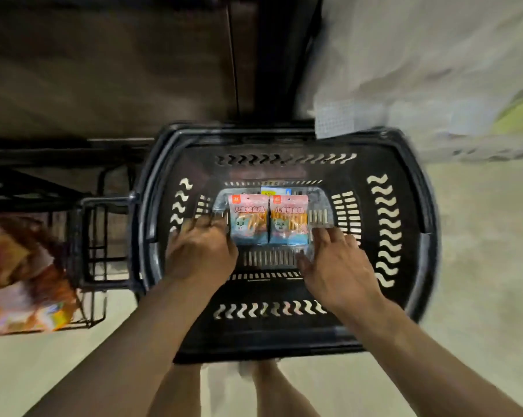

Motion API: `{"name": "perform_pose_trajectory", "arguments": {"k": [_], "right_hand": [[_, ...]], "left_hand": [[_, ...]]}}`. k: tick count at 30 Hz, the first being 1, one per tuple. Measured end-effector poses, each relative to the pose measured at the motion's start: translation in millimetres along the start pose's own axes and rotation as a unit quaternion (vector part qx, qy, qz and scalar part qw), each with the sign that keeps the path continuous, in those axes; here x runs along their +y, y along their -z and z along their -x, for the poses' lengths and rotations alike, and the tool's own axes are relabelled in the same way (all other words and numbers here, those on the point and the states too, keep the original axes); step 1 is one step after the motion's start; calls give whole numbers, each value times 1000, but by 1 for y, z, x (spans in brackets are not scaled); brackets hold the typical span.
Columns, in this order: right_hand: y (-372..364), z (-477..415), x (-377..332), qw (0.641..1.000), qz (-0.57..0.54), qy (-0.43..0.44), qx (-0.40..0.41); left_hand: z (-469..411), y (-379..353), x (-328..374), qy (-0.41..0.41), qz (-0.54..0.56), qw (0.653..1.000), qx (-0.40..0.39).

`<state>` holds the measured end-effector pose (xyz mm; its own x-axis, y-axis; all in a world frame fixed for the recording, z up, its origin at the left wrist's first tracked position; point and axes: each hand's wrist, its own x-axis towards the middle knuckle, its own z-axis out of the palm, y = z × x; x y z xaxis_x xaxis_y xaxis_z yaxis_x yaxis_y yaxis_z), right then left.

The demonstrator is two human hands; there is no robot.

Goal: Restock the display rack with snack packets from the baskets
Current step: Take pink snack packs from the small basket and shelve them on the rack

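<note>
A dark plastic basket [404,236] stands on the floor below me. At its bottom lies a clear bag holding two pink and blue snack packets [267,221] side by side. My left hand [200,251] reaches into the basket and touches the bag's left edge with its fingers. My right hand [335,260] is at the bag's lower right corner, fingers spread and thumb against the plastic. Whether either hand grips the bag is blurred. The black wire display rack [94,236] stands to the left of the basket.
Orange and brown snack packets [22,275] fill the rack's low wire shelf at the left. A white sack or cloth [419,70] lies behind the basket at the upper right. A dark post [272,55] rises behind the basket. My feet [269,386] stand in front of it.
</note>
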<state>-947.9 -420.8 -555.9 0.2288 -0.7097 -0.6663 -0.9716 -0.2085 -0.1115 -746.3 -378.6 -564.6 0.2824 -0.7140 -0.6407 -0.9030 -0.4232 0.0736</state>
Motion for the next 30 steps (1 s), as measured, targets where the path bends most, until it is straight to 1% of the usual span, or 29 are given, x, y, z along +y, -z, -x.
{"name": "perform_pose_trajectory", "arguments": {"k": [3,6,10,16,20,24,28,30], "right_hand": [[57,70,-26,998,27,16,60],[129,149,-50,993,42,22,106],[216,247,-78,988,28,29,150],[299,350,-111,974,51,24,219],[333,391,-128,960,60,-4,275],[349,408,-136,944,68,7,324],[355,423,-141,942,68,36,327],[354,432,-142,943,75,58,318]], "left_hand": [[70,68,3,-17,-31,999,1],[151,151,3,-43,-48,998,15],[249,249,-8,-66,-36,992,99],[345,357,-23,-92,-37,981,164],[381,395,-42,-92,-49,968,230],[400,414,-54,-75,-32,964,254],[425,417,-58,-63,-21,954,292],[443,413,-58,-48,-14,954,296]]}}
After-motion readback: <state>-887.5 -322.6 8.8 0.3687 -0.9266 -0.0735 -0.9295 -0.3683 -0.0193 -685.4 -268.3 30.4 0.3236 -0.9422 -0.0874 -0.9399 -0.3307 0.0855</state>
